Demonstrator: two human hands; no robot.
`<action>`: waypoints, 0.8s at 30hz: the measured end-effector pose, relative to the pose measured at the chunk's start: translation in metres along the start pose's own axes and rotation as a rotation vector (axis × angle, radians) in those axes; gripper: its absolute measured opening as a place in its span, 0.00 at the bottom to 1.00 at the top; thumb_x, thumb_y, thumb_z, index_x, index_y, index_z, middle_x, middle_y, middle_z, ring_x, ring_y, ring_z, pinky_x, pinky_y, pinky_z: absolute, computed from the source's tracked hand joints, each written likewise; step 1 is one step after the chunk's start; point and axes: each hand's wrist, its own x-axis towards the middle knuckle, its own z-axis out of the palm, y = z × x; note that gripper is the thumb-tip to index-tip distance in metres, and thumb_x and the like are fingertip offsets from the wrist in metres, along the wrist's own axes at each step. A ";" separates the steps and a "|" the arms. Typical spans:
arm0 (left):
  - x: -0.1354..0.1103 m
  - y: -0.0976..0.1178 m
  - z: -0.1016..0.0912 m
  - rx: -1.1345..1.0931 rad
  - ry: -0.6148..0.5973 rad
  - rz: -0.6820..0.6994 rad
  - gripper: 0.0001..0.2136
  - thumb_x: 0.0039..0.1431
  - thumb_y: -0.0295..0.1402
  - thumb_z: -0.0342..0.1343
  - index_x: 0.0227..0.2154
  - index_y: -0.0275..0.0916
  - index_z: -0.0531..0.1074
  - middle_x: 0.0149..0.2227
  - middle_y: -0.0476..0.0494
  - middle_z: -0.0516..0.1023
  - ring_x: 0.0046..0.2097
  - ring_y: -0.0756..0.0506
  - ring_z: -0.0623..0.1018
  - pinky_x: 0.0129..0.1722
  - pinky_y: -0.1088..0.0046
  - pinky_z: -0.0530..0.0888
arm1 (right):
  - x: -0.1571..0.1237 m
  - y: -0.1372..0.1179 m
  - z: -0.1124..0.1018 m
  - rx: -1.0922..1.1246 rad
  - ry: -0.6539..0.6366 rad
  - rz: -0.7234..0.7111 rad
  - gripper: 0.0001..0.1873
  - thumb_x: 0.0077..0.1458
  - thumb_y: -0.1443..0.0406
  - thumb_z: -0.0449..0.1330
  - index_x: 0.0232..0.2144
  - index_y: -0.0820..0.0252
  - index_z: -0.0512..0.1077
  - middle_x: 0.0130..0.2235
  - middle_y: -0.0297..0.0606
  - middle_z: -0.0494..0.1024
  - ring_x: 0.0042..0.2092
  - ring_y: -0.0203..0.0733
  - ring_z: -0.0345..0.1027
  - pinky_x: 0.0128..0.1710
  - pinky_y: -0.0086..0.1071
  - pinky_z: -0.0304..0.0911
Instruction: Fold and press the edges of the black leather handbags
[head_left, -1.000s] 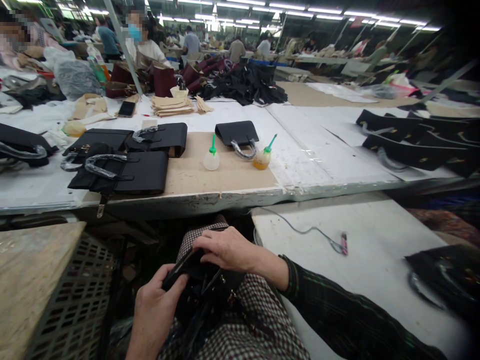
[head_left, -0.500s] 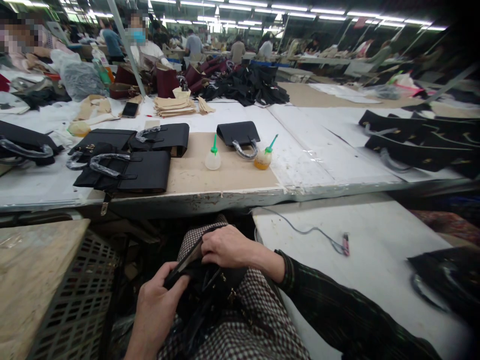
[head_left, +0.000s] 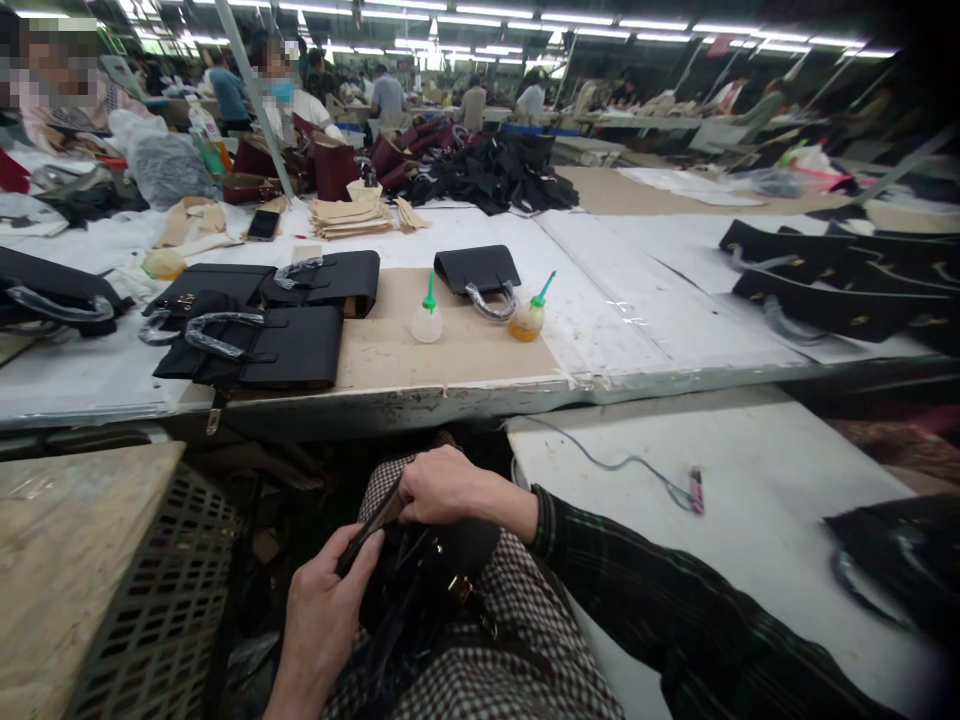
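A black handbag with gold-coloured metal fittings rests on my lap, over checked cloth. My left hand pinches the near end of its edge between thumb and fingers. Farther along that same edge, my right hand is closed over it, knuckles up; its fingertips are partly hidden. The lower part of the bag is dark and hard to make out. On the bench ahead lie several black handbags with plastic-wrapped handles. Two squeeze bottles with green nozzles stand there, a clear one and one with amber liquid.
The bench edge runs across in front of me. A plastic crate is at my left, a white side table at my right with a small pink tool on a cord. More black bags lie right. Co-workers sit beyond.
My right hand has shifted slightly left along the bag's edge, and my left hand slightly right, so they are closer together. More of the bag's gold fittings show.
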 end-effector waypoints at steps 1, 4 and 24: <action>0.000 -0.001 0.000 -0.012 0.005 -0.002 0.20 0.58 0.51 0.54 0.41 0.41 0.78 0.33 0.49 0.83 0.36 0.43 0.80 0.36 0.75 0.74 | -0.002 0.004 0.000 -0.003 0.021 -0.025 0.16 0.57 0.56 0.55 0.36 0.57 0.80 0.36 0.44 0.82 0.38 0.48 0.77 0.33 0.33 0.63; 0.001 -0.002 -0.001 -0.067 -0.008 -0.016 0.20 0.57 0.51 0.54 0.41 0.41 0.77 0.33 0.49 0.83 0.36 0.43 0.80 0.35 0.76 0.74 | -0.014 0.017 -0.005 0.045 0.077 -0.095 0.20 0.64 0.56 0.48 0.39 0.56 0.78 0.38 0.41 0.82 0.38 0.44 0.76 0.35 0.32 0.62; 0.007 -0.008 -0.003 -0.192 -0.085 -0.066 0.24 0.52 0.53 0.59 0.43 0.39 0.77 0.33 0.48 0.82 0.37 0.41 0.80 0.35 0.74 0.75 | -0.047 0.032 -0.005 0.254 0.065 -0.106 0.17 0.50 0.56 0.67 0.43 0.52 0.75 0.33 0.30 0.80 0.34 0.38 0.71 0.29 0.28 0.52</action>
